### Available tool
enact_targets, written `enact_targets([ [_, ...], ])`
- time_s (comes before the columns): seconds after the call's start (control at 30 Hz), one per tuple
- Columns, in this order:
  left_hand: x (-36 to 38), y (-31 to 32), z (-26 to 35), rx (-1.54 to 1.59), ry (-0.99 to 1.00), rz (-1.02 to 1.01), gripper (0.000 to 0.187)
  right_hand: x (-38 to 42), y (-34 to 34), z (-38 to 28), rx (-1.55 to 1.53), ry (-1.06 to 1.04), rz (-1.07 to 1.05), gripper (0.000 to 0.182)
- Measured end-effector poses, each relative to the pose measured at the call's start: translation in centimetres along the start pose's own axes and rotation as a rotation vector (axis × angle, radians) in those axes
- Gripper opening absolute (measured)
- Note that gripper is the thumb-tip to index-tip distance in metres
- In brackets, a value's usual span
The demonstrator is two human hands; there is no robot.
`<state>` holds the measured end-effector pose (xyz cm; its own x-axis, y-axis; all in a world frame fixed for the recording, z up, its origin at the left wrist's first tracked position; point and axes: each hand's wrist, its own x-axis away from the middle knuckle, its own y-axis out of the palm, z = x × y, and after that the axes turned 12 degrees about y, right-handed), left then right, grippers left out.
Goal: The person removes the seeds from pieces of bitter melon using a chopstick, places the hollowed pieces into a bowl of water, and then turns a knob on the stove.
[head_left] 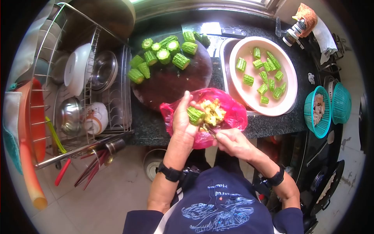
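Head view shows the left hand [182, 119] curled around a ridged green gourd piece [195, 116], held over a pink plastic bag [235, 102] with yellowish pulp [214, 112] in it, at the near edge of the dark desk [269, 128]. The right hand [233, 143] pinches a thin dark tool [212, 132] close to the piece; its working end is too hidden to tell its kind.

The piece should be light and fairly stiff, its ridges giving good grip — though a moist cut end would likely be slick. Best hold is around the ridged side, fingers clear of the end facing the tool; hard prying could split the wall. The bag looks limp and would slump under pressure.

Similar chunks stand and lie on the round cutting board [171, 90], and smaller pieces sit well spaced in the pale basin [283, 104] — easy to take by their sides.
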<state>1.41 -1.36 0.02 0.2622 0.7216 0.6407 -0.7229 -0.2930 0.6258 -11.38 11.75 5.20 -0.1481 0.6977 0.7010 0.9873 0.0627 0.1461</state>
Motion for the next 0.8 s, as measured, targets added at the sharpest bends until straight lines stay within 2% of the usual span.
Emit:
enact_targets([
  [0.03, 0.0, -0.1, 0.1, -0.002, 0.003, -0.002, 0.02, 0.0, 0.0, 0.3, -0.001, -0.004, -0.001, 0.028],
  [0.1, 0.1, -0.7, -0.3, 0.114, -0.092, 0.103, 0.023, 0.0, 0.1, 1.0, 0.346, -0.333, 0.349, 0.021],
  [0.17, -0.1, -1.4, -0.4, 0.139, -0.164, 0.078, 0.025, 0.9, -0.1, 0.2, 0.44, -0.273, 0.401, 0.015],
  [0.23, 0.1, -1.3, -0.5, 0.207, -0.219, 0.095, 0.024, 1.1, 0.4, 0.1, 0.569, -0.396, 0.57, 0.012],
  [0.37, 0.4, -0.8, -0.9, 0.204, -0.206, 0.07, 0.022, 1.0, 1.0, -0.2, 0.68, -0.496, 0.628, 0.007],
  [0.43, 0.7, -0.4, -0.9, 0.127, -0.174, 0.055, 0.021, 1.4, 1.2, -0.9, 0.833, -0.445, 0.659, 0.008],
  [0.57, 0.8, -0.2, -1.3, 0.12, -0.16, 0.037, 0.021, 1.4, 1.2, -1.3, 0.925, -0.407, 0.643, 0.01],
  [0.73, 1.3, 0.3, -2.8, -0.023, -0.006, 0.011, 0.019, 0.4, 1.9, -1.7, 1.119, -0.36, 0.612, 0.016],
  [0.77, 1.1, -0.4, -4.0, 0.015, -0.08, -0.048, 0.021, -0.1, 2.2, -1.6, 1.121, -0.359, 0.613, 0.016],
  [0.8, 1.4, -0.1, -4.2, -0.017, -0.07, -0.007, 0.023, -1.0, 2.5, -1.1, 1.16, -0.351, 0.646, 0.013],
])
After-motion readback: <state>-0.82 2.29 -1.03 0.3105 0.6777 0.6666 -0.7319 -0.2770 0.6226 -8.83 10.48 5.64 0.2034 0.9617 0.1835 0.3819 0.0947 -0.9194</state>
